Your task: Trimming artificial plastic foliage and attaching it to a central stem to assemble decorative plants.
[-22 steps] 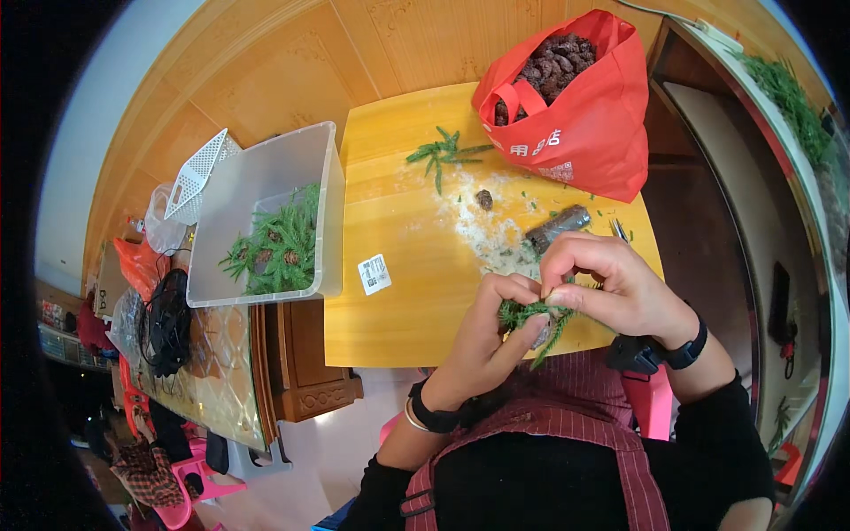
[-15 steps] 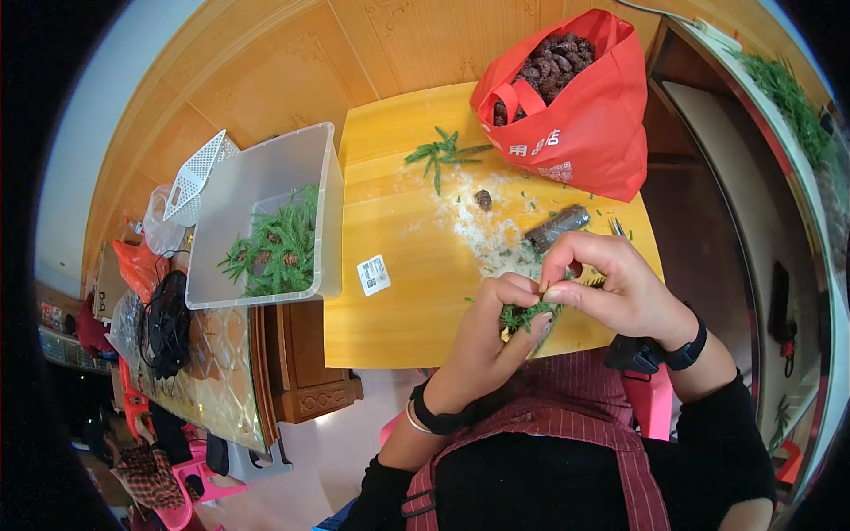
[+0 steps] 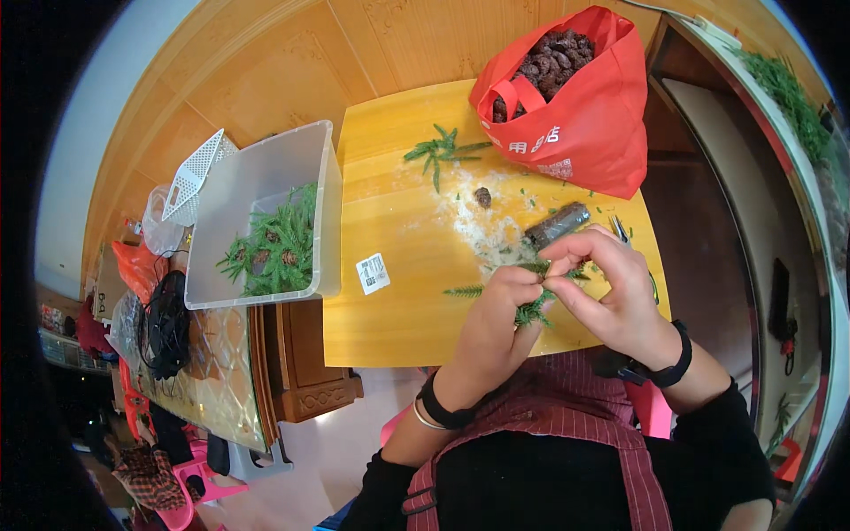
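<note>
Both hands meet over the near right part of the yellow table [image 3: 398, 327]. My left hand [image 3: 498, 314] is closed around a green artificial pine sprig [image 3: 532, 312], whose needles stick out on several sides of the fingers. Thumb and fingers of my right hand [image 3: 611, 288] are pinched at the same sprig, close to the left fingertips. Just beyond the hands lies a dark roll wrapped in clear film [image 3: 558, 225]. A single pine cone [image 3: 482, 197] rests on white powder, and another green sprig [image 3: 440, 156] lies farther back. Pliers [image 3: 620, 230] are partly visible beside the right hand.
A red bag [image 3: 584, 124] full of pine cones stands at the table's back right. On the left, a clear plastic bin [image 3: 204, 257] holds green sprigs with cones. A white label card [image 3: 373, 273] lies near the bin. Farther left, a person [image 3: 150, 478] is near pink stools.
My fingers have shifted on the sprig, and more of its green needles now show to the left and above. The right hand has turned slightly, uncovering more of the pliers.
</note>
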